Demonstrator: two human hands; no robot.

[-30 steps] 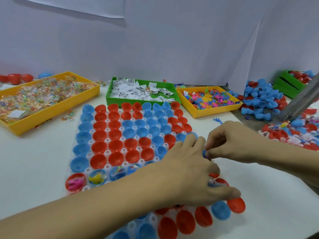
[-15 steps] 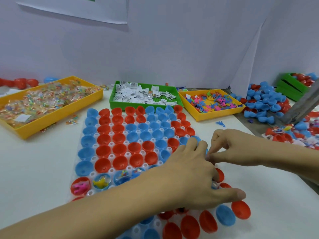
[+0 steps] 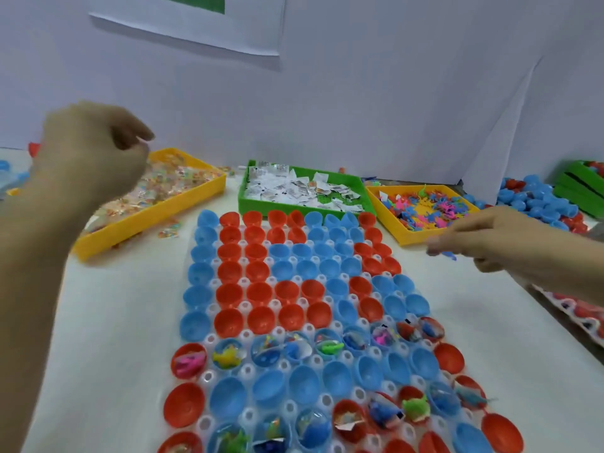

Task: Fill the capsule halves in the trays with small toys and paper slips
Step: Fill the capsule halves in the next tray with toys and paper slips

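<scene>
Blue, a small plastic toy (image 3: 448, 255) shows pinched in the right hand (image 3: 500, 243), raised near the yellow tray of bright toys (image 3: 421, 238), probably to feed the red and blue capsule halves (image 3: 294, 289) set open-side up in the clear tray (image 3: 277, 331) on the white surface (image 3: 114, 322). The left hand (image 3: 88, 158), loosely curled, hovers over the long yellow tray of wrapped trinkets (image 3: 150, 220); whether it holds anything I cannot tell. The green tray of paper slips (image 3: 243, 194) lies between, unobstructed.

Red and blue cups (image 3: 261, 292) fill the clear tray (image 3: 209, 376). Far off, two yellow bins (image 3: 157, 220) flank a green bin (image 3: 248, 204).
</scene>
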